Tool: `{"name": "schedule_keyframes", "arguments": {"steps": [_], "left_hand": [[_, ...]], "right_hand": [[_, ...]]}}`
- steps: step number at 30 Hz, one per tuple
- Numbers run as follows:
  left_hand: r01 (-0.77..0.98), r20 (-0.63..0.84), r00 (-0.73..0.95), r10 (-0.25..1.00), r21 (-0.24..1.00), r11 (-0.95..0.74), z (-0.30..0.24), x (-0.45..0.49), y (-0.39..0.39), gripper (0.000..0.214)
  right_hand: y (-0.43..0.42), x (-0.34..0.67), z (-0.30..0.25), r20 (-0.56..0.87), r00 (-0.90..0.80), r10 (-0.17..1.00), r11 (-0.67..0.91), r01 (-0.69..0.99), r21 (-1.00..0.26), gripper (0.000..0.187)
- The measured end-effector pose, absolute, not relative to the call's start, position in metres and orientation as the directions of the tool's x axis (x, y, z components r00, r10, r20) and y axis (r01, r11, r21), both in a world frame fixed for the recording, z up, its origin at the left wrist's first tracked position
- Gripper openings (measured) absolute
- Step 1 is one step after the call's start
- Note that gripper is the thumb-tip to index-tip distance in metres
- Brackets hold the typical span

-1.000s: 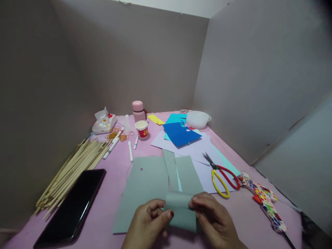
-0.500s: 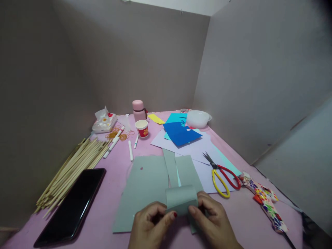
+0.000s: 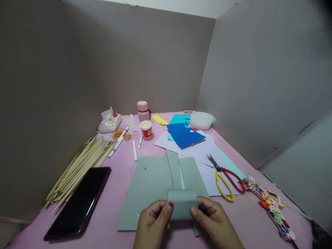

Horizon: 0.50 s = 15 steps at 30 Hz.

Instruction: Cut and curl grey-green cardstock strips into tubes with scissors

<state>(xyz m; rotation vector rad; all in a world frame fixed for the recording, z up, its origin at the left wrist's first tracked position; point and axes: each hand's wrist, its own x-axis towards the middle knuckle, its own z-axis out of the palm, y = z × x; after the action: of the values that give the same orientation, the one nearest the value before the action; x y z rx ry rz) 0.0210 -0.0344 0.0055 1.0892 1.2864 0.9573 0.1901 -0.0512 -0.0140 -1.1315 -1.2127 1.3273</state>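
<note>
Both bare hands pinch a small bent gray paper (image 3: 183,204) between them, low in the view and near the person. Left hand (image 3: 152,221) grips its left end, the thumb with a red nail pressed on the front; right hand (image 3: 213,218) grips its right end, with the thumb also on the front and the fingers curled behind.

Half a second ago, a slanting line crossed the paper between its lighter top and darker front, and the left thumb sat lower on it. Now that line runs nearly level, and the thumb has moved up the left edge. The whole scene has also slid slightly rightward in the view.

The bent paper's long axis runs left to right, across the person's front. Its rounded edge faces away, toward the back wall, and its lower edge faces the person. Whether it is folded or rolled inside cannot be told.

Just beyond it, on the pink tabletop (image 3: 118,183), lie a large gray sheet (image 3: 149,186), a narrow gray strip (image 3: 174,169) and a smaller gray sheet (image 3: 192,173). Scissors (image 3: 218,168) rest to the right, handles toward the person. A black phone (image 3: 79,202) lies to the left, beside a bundle of wooden sticks (image 3: 84,167).
</note>
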Motion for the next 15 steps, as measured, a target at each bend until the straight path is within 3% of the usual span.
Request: {"name": "schedule_keyframes", "arguments": {"steps": [7,10,15], "left_hand": [[-0.054,-0.186,0.083,0.979,0.98,0.191,-0.005,0.023,-0.034,0.031],[-0.027,-0.122,0.107,0.987,0.992,0.126,-0.004,0.023,-0.034,0.028],[0.083,-0.071,0.168,0.983,0.995,0.058,-0.002,0.021,-0.037,0.027]], "right_hand": [[-0.048,0.192,-0.027,0.013,-0.093,0.996,0.022,0.098,-0.995,0.035],[-0.049,0.192,-0.024,-0.03,-0.137,0.99,-0.024,0.045,-0.999,0.042],[-0.051,0.191,-0.019,-0.078,-0.007,0.997,-0.078,0.014,-0.997,0.045]]}}
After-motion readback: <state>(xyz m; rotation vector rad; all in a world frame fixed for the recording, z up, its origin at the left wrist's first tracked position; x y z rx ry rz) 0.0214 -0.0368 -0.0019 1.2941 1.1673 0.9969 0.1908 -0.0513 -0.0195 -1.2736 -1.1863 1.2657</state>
